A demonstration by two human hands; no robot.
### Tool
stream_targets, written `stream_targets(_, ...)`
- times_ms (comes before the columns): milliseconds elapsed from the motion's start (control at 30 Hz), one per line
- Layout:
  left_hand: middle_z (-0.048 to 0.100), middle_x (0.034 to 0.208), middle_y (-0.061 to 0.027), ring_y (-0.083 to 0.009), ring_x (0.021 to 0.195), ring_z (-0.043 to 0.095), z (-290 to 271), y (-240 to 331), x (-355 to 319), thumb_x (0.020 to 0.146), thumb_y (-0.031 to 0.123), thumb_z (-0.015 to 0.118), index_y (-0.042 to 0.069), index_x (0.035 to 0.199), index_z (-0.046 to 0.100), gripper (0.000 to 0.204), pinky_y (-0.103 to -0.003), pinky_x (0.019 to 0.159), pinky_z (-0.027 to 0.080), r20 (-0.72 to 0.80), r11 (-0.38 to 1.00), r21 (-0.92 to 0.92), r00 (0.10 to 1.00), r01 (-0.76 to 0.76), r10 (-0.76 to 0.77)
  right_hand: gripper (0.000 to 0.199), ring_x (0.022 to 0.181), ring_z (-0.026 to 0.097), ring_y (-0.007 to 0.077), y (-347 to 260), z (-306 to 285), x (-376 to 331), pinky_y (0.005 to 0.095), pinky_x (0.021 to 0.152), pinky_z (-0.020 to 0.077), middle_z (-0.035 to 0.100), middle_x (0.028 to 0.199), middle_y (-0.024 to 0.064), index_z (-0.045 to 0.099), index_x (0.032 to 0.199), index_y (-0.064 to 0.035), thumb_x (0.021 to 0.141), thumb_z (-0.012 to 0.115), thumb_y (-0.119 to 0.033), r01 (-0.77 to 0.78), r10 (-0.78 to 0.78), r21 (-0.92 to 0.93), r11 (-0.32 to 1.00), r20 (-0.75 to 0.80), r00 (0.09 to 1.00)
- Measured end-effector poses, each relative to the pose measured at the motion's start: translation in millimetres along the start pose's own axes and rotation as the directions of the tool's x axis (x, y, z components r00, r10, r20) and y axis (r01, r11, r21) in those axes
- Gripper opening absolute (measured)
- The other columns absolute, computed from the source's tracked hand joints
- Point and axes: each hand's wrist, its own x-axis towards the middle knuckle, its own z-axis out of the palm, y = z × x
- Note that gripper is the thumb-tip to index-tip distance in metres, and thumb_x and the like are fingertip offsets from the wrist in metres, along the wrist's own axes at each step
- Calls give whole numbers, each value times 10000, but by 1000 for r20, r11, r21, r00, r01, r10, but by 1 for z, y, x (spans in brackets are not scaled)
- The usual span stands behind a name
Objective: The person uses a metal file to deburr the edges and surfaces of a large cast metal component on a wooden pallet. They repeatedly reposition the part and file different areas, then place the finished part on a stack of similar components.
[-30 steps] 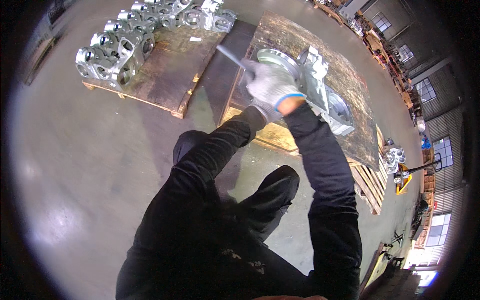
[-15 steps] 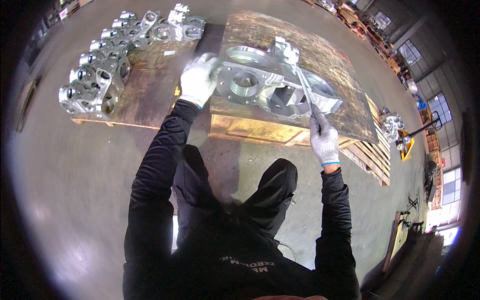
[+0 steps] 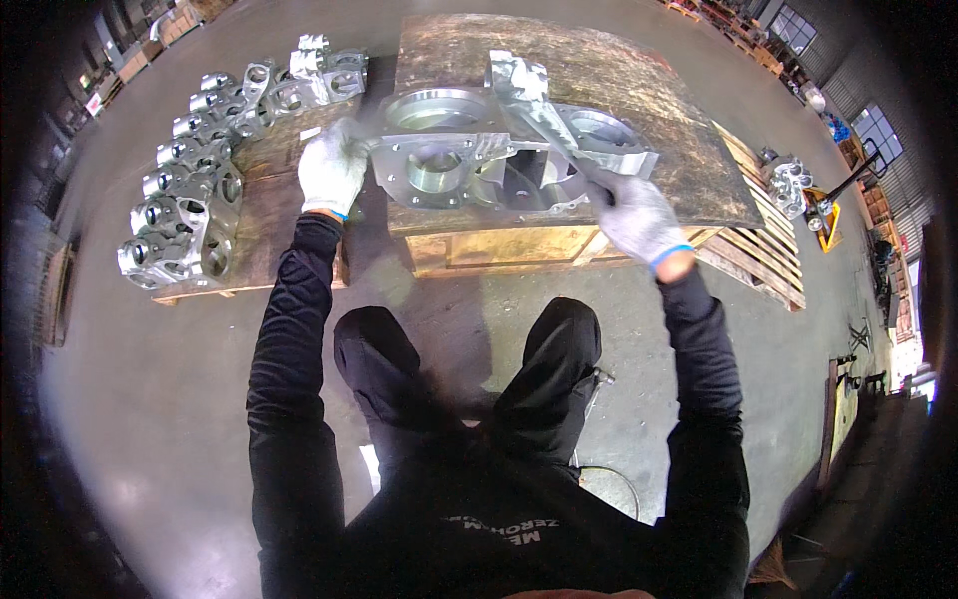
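A large silvery metal casting (image 3: 479, 158) with round openings lies on a wooden crate top. At its left edge is my left hand (image 3: 334, 168) in a whitish work glove, fingers curled on the edge. My right hand (image 3: 635, 212), gloved too, is closed around the near end of a long flat metal bar (image 3: 559, 137). That bar slants away to the left across the casting, toward its raised far part (image 3: 517, 76). Whether the bar touches the metal there I cannot tell.
The worn wooden crate (image 3: 499, 250) stands before my knees. On a lower wooden board (image 3: 269, 215) to the left, several similar castings (image 3: 185, 190) stand in rows. A slatted pallet (image 3: 753, 265) juts out at right, near a yellow pallet jack (image 3: 826, 225). A thin hose (image 3: 619, 474) lies beside my leg.
The whole view has shifted, so the casting appears farther left. My right hand has moved forward over the casting's near edge and the bar slants more. My left hand remains at the left edge.
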Motion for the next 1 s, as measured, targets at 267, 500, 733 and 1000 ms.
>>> stream_targets(267, 758, 858, -117, -231, 748, 704, -4, -3, 15, 855, 198, 822, 57, 937, 732, 186, -355, 748, 554, 65, 997, -10, 995, 73, -73, 253, 837, 723, 433, -24, 21, 14, 534, 768, 580, 727, 910, 249, 775, 1069, -122, 970, 583, -254, 26, -29, -34, 999, -82, 996)
stream_targets(500, 732, 872, -136, -262, 779, 702, -9, 4, 11, 862, 311, 818, 87, 962, 764, 251, -371, 729, 540, 31, 999, 29, 999, 27, -28, 374, 742, 715, 435, -53, 33, -4, 550, 684, 569, 699, 758, 233, 675, 1354, -200, 995, 595, -263, -60, 66, 161, 985, -34, 997)
stream_targets(733, 739, 1129, -103, -323, 1058, 690, -23, 7, -8, 918, 419, 720, 140, 1033, 781, 308, -440, 943, 513, 104, 894, 420, 987, -157, 124, 305, 720, 715, 406, 15, 68, -29, 547, 656, 558, 716, 775, 190, 697, 1253, -174, 972, 607, -251, 3, -5, -5, 1000, -252, 968)
stream_targets(1000, 705, 1100, -111, -320, 1064, 666, -20, 34, 2, 928, 479, 682, 123, 1109, 755, 407, -438, 969, 489, 93, 861, 442, 967, -252, 235, 330, 828, 727, 412, 70, 9, -55, 520, 709, 574, 731, 910, 231, 725, 1283, -178, 978, 606, -219, -280, 252, -78, 957, -261, 932)
